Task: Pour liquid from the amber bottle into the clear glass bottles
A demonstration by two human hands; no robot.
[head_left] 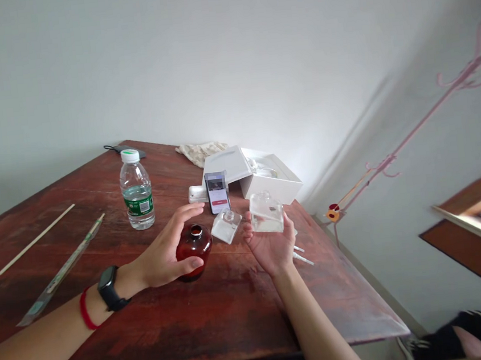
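Observation:
My left hand (168, 248) is beside a round amber glass bottle (198, 242) that stands uncapped on the table. Its fingers are stretched out and apart, with the thumb across the bottle's front; whether the palm touches the glass is hard to tell. In my right hand (274, 251) a clear, square glass bottle (266, 214) is held upright above the table, gripped between thumb and fingers. A second clear square bottle (227, 226) lies tilted on the wood between both hands. White-tipped pump or dropper pieces (303, 257) lie partly hidden behind my right hand.
A phone (218, 196) leans near a white case (197, 194) and an open white box (271, 174). The water bottle (137, 191) stands left, near a wooden stick (36, 238) and wrapped chopsticks (66, 264). A cloth (201, 152) lies behind. The table's (350, 323) right edge slopes past a pink coat rack (423, 118).

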